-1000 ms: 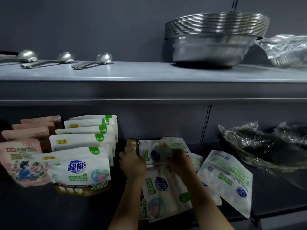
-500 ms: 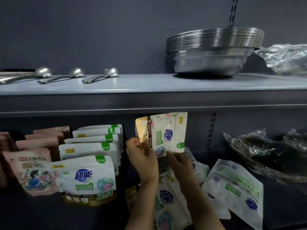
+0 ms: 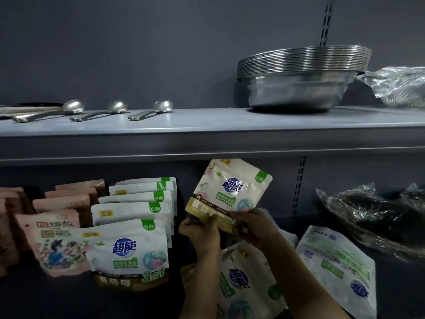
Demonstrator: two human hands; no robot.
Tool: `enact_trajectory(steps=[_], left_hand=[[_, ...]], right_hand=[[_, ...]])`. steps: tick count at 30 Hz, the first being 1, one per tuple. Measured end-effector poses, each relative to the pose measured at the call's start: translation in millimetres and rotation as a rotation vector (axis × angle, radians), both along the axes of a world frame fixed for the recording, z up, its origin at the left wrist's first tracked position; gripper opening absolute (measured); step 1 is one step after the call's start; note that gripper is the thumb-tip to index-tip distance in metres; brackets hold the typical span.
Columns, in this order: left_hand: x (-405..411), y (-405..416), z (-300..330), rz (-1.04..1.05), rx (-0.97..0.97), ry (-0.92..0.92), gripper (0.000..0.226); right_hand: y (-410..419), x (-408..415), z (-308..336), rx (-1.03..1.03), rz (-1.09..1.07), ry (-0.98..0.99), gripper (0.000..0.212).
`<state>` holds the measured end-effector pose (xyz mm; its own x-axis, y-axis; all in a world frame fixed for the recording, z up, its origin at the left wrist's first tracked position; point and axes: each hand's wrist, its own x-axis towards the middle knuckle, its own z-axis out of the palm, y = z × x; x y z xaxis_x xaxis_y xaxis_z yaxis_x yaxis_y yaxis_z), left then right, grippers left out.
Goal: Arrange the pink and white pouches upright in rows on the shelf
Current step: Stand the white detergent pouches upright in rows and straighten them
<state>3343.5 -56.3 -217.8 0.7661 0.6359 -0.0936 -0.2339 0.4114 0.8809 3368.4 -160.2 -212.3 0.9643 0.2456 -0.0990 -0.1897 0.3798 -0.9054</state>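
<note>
Pouches are what both hands deal with: one white pouch (image 3: 232, 189) is held up in the air by its gold bottom edge, front facing the camera and tilted with its top leaning to the right. The left hand (image 3: 200, 234) pinches the lower left corner of that edge, thumb on the front, and the right hand (image 3: 253, 226) pinches the lower right part, fingers curled over the printed face. Directly below the grip, loose white pouches (image 3: 241, 282) lie flat and overlapping on the lower shelf (image 3: 402, 284), and another lying pouch (image 3: 338, 270) rests to the lower right of the hands, its back side up. To the left of the grip, a row of white pouches (image 3: 133, 226) stands upright, one behind another; further left, a row of pink pouches (image 3: 57, 231) stands upright too, just beside the white row. Right of the grip, crumpled plastic bags (image 3: 372, 215) sit on the same shelf. Above the held pouch runs the upper shelf (image 3: 207, 139), which carries three metal spoons (image 3: 115, 110) up and to the left and a stack of steel bowls (image 3: 299, 77) up and to the right.
</note>
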Motion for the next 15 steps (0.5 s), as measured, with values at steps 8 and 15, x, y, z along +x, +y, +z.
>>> enact_trajectory(steps=[8, 15], left_hand=[[8.1, 26.2, -4.9, -0.108, 0.678, 0.119, 0.061], [15.7, 40.7, -5.5, -0.089, 0.811, 0.144, 0.048]], right_hand=[[-5.5, 14.6, 1.6, -0.054, -0.04, -0.067, 0.036], [9.4, 26.5, -3.6, -0.115, 0.038, -0.082, 0.029]])
